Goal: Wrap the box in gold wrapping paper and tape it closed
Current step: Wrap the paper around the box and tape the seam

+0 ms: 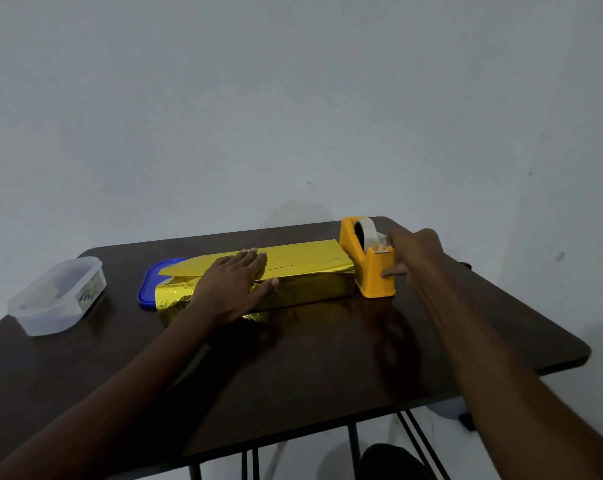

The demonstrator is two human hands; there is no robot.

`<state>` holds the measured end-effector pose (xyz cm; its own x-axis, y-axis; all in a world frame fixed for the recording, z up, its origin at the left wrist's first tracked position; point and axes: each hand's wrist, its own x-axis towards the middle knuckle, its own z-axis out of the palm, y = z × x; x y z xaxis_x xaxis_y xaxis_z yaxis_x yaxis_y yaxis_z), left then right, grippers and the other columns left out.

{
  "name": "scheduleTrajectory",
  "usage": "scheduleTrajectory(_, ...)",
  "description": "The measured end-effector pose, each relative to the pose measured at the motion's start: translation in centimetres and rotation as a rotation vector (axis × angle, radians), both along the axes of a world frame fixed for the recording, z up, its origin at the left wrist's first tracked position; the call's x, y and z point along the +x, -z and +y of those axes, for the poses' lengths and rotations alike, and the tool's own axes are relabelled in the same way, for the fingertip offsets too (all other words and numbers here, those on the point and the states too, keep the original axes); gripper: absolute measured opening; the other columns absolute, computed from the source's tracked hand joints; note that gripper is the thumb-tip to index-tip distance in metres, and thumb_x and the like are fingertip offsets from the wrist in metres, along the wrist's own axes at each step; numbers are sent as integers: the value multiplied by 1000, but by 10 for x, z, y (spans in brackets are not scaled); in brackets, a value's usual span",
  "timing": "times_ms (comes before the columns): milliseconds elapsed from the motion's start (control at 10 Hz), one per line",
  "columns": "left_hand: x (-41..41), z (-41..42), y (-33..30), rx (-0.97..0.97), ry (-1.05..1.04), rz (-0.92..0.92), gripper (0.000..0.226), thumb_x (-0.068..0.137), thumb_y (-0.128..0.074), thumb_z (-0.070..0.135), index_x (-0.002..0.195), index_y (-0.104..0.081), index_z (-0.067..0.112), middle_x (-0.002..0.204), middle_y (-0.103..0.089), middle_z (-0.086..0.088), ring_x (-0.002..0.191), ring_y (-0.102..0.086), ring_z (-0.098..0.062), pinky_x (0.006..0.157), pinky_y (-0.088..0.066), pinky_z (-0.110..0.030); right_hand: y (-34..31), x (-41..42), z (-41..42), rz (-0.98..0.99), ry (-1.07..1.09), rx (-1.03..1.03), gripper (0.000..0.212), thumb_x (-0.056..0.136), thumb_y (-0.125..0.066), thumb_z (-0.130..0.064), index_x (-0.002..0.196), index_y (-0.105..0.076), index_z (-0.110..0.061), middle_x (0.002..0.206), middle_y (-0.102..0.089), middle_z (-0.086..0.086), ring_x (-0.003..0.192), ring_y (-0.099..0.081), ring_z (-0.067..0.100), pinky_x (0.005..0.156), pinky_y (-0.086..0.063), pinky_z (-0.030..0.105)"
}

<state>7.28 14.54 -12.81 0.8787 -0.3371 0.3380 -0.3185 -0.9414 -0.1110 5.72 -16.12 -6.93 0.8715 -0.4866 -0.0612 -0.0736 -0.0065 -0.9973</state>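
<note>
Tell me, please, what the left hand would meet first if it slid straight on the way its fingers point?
Probably nothing on the table: the left hand lies flat on the gold wrapping paper, fingers pointing toward the far table edge and wall, though depth is unclear.

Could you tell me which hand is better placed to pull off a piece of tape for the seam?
The right hand: it is already at the orange tape dispenser, fingers by the tape end. The left hand lies flat on the gold wrapping paper, holding the fold down.
</note>
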Motion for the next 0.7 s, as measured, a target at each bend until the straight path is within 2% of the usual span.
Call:
scheduleTrajectory(100,0,-1,0,1,-3,6,98,79,5,79,156,-20,22,162,-22,-1,149,-19,-16,118,-19,-35,30,10,-5,5,49,-83,24,83,-72,-21,89,-57,-3,95,-66,15,70,-70,31,70,-62,47)
scheduleTrajectory(200,0,-1,-1,2,-5,8,98,79,5,78,156,-19,22,162,-21,-1,149,-18,-15,117,-19,-34,44,9,0,-12,145,-226,30,85,-74,-33,69,-63,-10,79,-69,9,74,-71,32,78,-59,50)
scheduleTrajectory(300,-2,-2,-3,6,-5,7,99,78,6,78,156,-20,22,162,-21,-1,149,-18,-15,117,-19,-34,50,10,2,-15,187,-269,28,88,-70,-36,84,-72,-9,88,-72,10,79,-71,29,81,-59,46)
scheduleTrajectory(400,-3,-3,-3,3,-5,10,100,77,6,78,156,-20,22,162,-22,-1,149,-18,-15,117,-19,-34,57,16,2,-42,141,-48,26,89,-71,-28,71,-64,-11,80,-70,11,61,-64,22,74,-61,44)
scheduleTrajectory(500,-2,-2,-3,0,-3,11,99,78,5,78,156,-20,22,161,-22,-1,149,-19,-16,117,-20,-35,53,21,-4,35,47,109,22,90,-71,-22,77,-64,-7,74,-65,9,56,-58,16,58,-55,32)
scheduleTrajectory(600,-1,-1,-2,2,2,8,97,80,4,78,156,-21,22,161,-23,-2,149,-20,-16,117,-21,-36,42,16,-13,101,-106,292,14,94,-65,-15,87,-61,-3,75,-59,9,62,-57,15,55,-50,27)
scheduleTrajectory(700,-1,-2,-2,3,-1,7,96,81,3,78,156,-21,22,161,-24,-1,149,-20,-16,117,-21,-36,40,14,-19,110,-190,378,15,95,-62,-12,84,-59,-3,74,-58,8,64,-55,15,56,-50,27)
